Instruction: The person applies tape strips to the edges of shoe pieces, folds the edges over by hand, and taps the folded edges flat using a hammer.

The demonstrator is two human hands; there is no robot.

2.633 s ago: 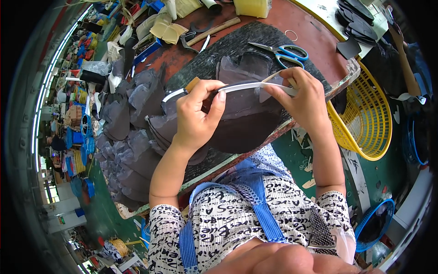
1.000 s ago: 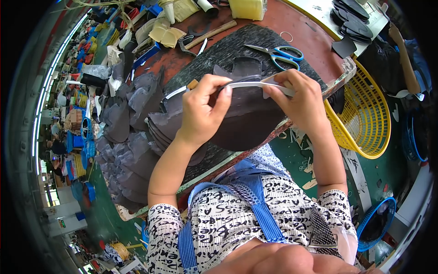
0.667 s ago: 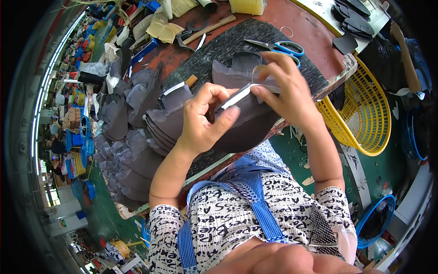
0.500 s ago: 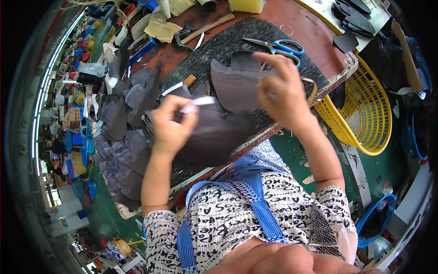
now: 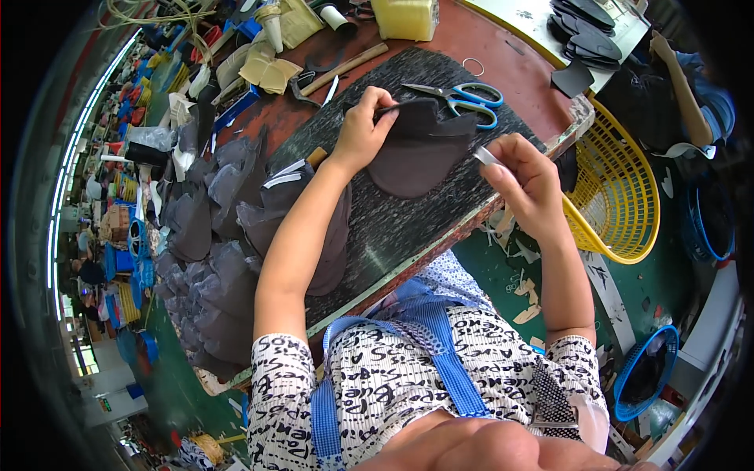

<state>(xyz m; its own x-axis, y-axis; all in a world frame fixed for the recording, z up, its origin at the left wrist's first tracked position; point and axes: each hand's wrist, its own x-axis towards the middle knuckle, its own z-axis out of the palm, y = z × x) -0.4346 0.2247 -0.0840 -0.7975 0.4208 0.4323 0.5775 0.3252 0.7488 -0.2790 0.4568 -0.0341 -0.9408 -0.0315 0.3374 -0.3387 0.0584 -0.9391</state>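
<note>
A dark brown-grey shoe-upper piece (image 5: 412, 166) with a notched far edge lies on the black speckled board (image 5: 377, 243). My left hand (image 5: 363, 132) pinches its far left edge between thumb and fingers. To the right of the piece, my right hand (image 5: 528, 184) holds a small white strip (image 5: 488, 158) between thumb and fingertips, apart from the dark piece. More white strips (image 5: 283, 179) rest on similar dark pieces beside my left forearm. Scissors (image 5: 471, 100) with blue handles lie just beyond the piece, their blades pointing left.
Piles of dark pieces with crinkled clear film (image 5: 224, 271) cover the table's left side. A wooden stick (image 5: 345, 67) and a yellow block (image 5: 406, 17) lie at the back. A yellow basket (image 5: 616, 212) stands off the right edge. Another person's arm (image 5: 682, 90) shows at far right.
The white strip in my left hand is gone from there, and my right hand now holds one. My left hand has moved up and right onto the dark piece; my right hand has come down and right.
</note>
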